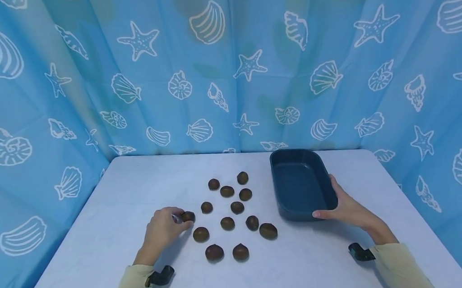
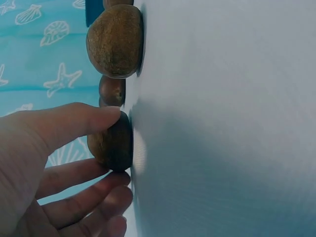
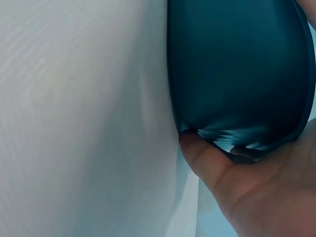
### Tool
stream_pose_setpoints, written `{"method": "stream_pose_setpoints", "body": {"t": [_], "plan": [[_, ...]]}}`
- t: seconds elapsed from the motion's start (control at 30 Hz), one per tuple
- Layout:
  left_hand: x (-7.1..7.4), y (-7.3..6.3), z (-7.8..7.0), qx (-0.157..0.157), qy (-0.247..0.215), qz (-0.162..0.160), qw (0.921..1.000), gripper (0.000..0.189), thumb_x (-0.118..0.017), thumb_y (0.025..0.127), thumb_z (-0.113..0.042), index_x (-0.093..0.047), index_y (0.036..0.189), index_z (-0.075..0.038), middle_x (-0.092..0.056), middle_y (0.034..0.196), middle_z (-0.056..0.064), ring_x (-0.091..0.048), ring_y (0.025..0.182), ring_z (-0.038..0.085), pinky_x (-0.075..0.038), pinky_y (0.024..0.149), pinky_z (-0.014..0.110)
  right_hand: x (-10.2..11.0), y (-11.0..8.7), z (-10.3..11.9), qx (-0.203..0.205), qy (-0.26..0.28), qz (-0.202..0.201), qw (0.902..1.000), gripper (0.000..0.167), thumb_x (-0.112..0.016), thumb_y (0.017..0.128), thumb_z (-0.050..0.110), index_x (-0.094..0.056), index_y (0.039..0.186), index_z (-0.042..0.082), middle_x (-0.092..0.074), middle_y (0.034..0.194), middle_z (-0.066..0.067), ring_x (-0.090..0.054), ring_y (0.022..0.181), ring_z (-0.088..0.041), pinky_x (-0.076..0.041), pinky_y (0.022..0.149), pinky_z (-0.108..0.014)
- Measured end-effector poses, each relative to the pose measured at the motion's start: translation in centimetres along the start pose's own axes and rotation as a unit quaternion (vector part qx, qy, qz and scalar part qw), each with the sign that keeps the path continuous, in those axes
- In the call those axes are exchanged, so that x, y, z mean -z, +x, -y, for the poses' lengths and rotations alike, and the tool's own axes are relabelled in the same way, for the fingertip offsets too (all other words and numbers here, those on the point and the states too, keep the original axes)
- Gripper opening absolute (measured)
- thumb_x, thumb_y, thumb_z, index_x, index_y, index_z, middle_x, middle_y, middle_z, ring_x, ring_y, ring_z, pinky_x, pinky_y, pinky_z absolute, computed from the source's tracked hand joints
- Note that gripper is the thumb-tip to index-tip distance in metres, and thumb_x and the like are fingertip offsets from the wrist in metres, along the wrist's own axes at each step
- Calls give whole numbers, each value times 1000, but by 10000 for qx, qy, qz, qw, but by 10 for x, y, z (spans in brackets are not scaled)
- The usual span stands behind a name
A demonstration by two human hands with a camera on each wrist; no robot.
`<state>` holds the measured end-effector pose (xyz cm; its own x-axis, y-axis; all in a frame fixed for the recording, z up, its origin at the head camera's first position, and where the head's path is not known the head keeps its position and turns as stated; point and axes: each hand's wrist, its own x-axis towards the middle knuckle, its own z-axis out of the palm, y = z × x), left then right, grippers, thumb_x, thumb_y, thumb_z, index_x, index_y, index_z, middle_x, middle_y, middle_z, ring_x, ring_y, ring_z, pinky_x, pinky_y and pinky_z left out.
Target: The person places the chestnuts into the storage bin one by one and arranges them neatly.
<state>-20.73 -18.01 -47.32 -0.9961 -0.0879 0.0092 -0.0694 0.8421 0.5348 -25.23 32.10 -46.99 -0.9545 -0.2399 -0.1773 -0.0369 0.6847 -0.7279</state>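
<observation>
Between the thumb and index finger of my left hand (image 1: 159,233) is a brown chestnut (image 1: 188,216), at the left edge of a loose group. In the left wrist view the pinched chestnut (image 2: 114,145) still rests on the white surface, and the other fingers curl loosely below it. My right hand (image 1: 348,209) grips the near right corner of a dark blue rectangular tub (image 1: 297,186), thumb at its near end. Seen from the right wrist, the thumb (image 3: 207,160) lies against the outer wall of the tub (image 3: 237,64). Nothing shows inside the tub.
Several more chestnuts, such as a near one (image 1: 214,253) and a far one (image 1: 242,178), lie scattered between the hands. A white cloth (image 1: 290,270) covers the table. Behind and beside it hangs a blue shell-patterned curtain (image 1: 228,103).
</observation>
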Motion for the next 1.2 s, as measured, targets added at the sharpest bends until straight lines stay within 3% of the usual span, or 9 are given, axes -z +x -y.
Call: {"method": "stream_pose_setpoints", "body": {"t": [0.2, 0.53, 0.8, 1.2], "plan": [[-1, 1, 2, -34, -124, -98, 9999, 42, -86, 80, -26, -76, 113, -2, -75, 93, 9, -62, 76, 16, -50, 65, 29, -3, 0, 1, 30, -73, -43, 10000, 136, -81, 84, 45, 25, 161, 11, 9, 170, -32, -8, 153, -62, -20, 114, -81], [5, 3, -1, -75, -535, -226, 9983, 38, -85, 82, -25, -77, 112, -3, -76, 96, 8, -65, 82, 18, -53, 71, 31, -3, -3, 2, 100, 10, -7, 9999, 135, -80, 85, 44, 27, 161, 12, 13, 170, -30, -3, 154, -61, -16, 114, -83], [13, 4, -14, -371, -622, -380, 9966, 39, -85, 82, -29, -78, 112, -5, -79, 103, 10, -71, 97, 24, -59, 85, 44, -3, -3, 3, 84, -89, -31, 9999, 135, -80, 85, 46, 27, 160, 11, 13, 170, -30, -4, 154, -61, -17, 114, -82], [16, 5, -43, -709, -1084, -277, 9912, 39, -86, 82, -30, -78, 113, -8, -79, 106, 9, -72, 104, 29, -59, 92, 47, -5, -3, 4, 47, -65, 6, 10000, 135, -80, 85, 45, 26, 161, 11, 12, 170, -30, -4, 154, -61, -18, 115, -81]]}}
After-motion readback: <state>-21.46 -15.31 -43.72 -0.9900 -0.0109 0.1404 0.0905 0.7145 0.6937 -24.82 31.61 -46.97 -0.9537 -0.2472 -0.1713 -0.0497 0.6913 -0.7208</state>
